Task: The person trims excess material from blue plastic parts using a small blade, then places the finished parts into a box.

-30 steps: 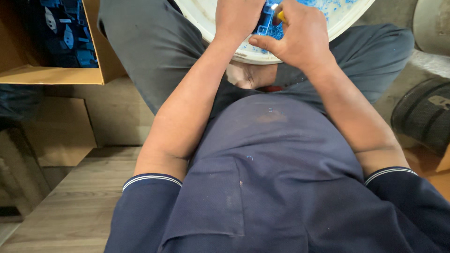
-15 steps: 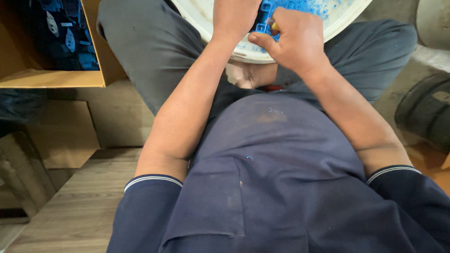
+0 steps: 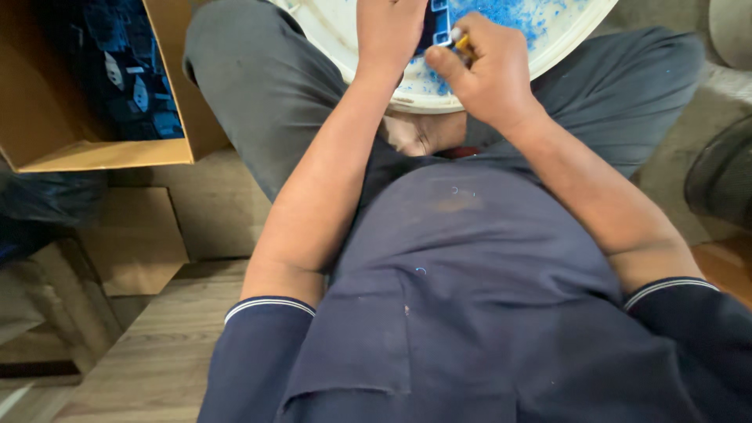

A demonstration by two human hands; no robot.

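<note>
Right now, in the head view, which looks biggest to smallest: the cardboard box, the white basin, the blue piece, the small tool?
1. Cardboard box and white basin: both cut off by the frame, so unsure.
2. Blue piece, largely hidden.
3. Small tool in the right hand, mostly hidden.

An open brown cardboard box (image 3: 94, 149), filled with dark blue parts, stands at your upper left, beside your knee.

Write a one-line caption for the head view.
Seated person's left hand steadies a blue part over a white basin while the right hand works it with a small tool.
</note>
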